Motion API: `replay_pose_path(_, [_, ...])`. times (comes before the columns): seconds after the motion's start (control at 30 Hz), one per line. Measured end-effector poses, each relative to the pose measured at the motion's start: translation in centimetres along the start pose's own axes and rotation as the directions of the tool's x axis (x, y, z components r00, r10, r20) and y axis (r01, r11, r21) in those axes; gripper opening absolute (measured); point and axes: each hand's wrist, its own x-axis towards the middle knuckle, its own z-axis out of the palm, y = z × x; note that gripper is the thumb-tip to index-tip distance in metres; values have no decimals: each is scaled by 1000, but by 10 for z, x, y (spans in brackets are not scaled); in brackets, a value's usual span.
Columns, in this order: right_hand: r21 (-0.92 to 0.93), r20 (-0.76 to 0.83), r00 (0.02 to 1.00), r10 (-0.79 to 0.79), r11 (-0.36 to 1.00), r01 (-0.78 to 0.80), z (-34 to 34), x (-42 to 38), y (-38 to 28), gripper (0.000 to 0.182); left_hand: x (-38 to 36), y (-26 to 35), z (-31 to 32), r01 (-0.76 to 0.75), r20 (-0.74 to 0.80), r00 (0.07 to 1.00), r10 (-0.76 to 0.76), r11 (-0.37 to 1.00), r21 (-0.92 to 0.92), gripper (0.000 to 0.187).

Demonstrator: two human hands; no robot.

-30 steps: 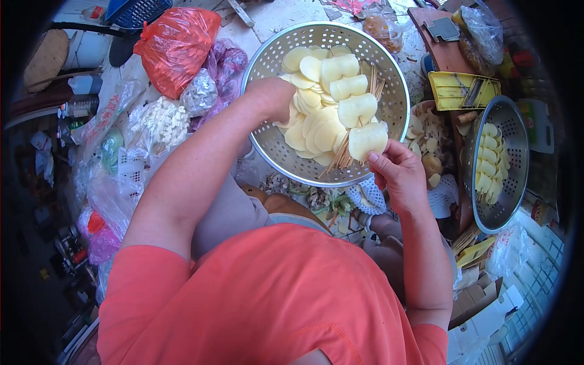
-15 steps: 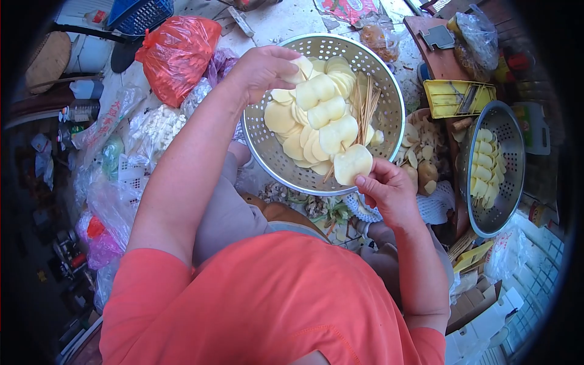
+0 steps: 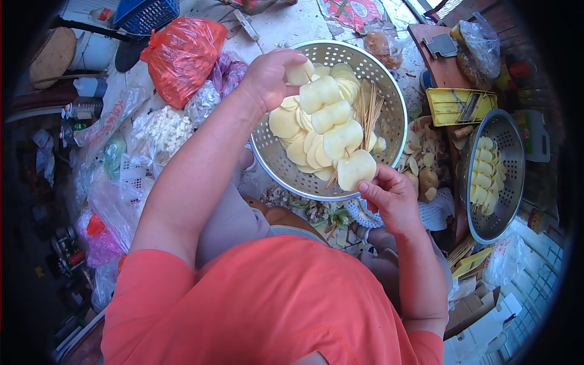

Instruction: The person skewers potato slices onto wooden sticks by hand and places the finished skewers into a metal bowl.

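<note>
two hands were at work over one big metal colander (image 3: 389, 131). the right hand (image 3: 389, 198) pinched the near end of a bamboo skewer, fingers closed tight on it just under the lowest potato slice (image 3: 356, 169). four slices sat threaded on that skewer in a row running up and away from the right hand. the left hand (image 3: 271, 76) was closed on a fifth slice (image 3: 299, 73) at the skewer's far tip, thumb and fingers gripping it, so the skewer hung between the two hands above the colander.

under the skewer lay a heap of loose slices (image 3: 298, 143), too many and too overlapped to count, and beside them, beyond the right hand, one bundle of bare skewers (image 3: 367, 109).

out past the right hand stood a second colander (image 3: 508, 182) with a row of slices in it, and a yellow slicer (image 3: 460, 97) above that. beyond the left forearm lay one red plastic bag (image 3: 179, 52) and a clear bag of white pieces (image 3: 161, 128). the person's orange shirt (image 3: 267, 304) filled the near view and hid whatever lay below the elbows.
</note>
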Motion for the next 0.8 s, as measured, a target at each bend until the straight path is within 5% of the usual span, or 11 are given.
replay_pose_path(0.47, [9, -23, 1000, -18, 1000, 18, -3, 2, 0, 11, -4, -2, 11, -102, 5, 995, 102, 995, 20, 25])
replay_pose_path(0.8, [22, -33, 998, 52, 998, -51, 0, 1, -1, 9, 1, -16, 5, -386, 83, 918, 387, 828, 408, 18])
